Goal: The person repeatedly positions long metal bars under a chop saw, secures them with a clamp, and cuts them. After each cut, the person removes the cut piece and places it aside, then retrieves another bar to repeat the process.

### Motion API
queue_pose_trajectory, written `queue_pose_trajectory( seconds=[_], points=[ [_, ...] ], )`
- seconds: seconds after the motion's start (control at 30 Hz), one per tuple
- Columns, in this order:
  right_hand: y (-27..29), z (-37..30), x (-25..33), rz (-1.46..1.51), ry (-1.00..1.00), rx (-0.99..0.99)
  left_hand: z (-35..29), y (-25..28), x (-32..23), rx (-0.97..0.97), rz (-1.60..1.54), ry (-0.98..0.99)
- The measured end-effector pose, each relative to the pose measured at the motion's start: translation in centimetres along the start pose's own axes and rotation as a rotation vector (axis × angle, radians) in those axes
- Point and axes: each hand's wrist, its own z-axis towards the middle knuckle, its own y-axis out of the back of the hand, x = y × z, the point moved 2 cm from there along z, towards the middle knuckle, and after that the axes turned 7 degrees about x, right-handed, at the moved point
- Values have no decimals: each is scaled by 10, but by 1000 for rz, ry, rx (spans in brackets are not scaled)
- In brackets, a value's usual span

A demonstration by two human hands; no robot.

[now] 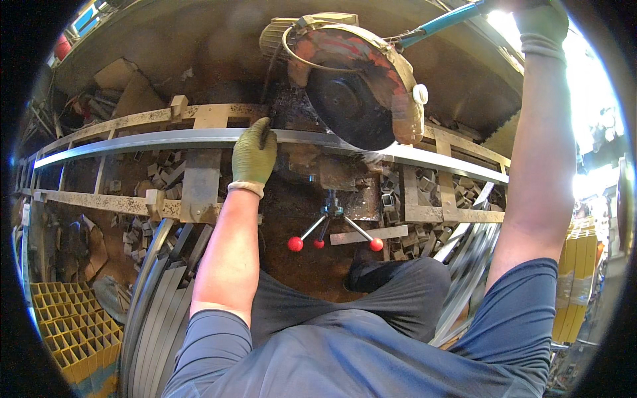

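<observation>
Silvery metal bar clasped by left hand, seemingly for steadiness; right of grip, cut-off-saw lever met by right hand, closure indiscernible.

Left grip gloved, back uppermost, fingers pointing forward; bare left forearm angled ahead. Right arm stretched farther forward; gloved right grip at upper rim, fingers unclear.
</observation>
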Motion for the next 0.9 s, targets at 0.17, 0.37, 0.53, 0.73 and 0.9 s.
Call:
queue_pose_trajectory(
  seconds=[0.17, 0.37, 0.53, 0.73, 0.9],
  points=[
    [-4, -7, 3, -11, -6, -28, 1, 0, 0, 3, 9, 8],
    [3, -3, 2, -2, -2, -38, 1, -3, 5, -11, 19, -15],
    [12, -1, -2, 22, -23, -49, 1, -3, 6, -12, 6, -21],
    [10, -3, 0, -1, 4, -35, -1, -1, 3, -15, 22, -33],
    [9, -8, 4, -33, 35, -24, -1, -1, 2, 2, -11, 7]
  ],
)
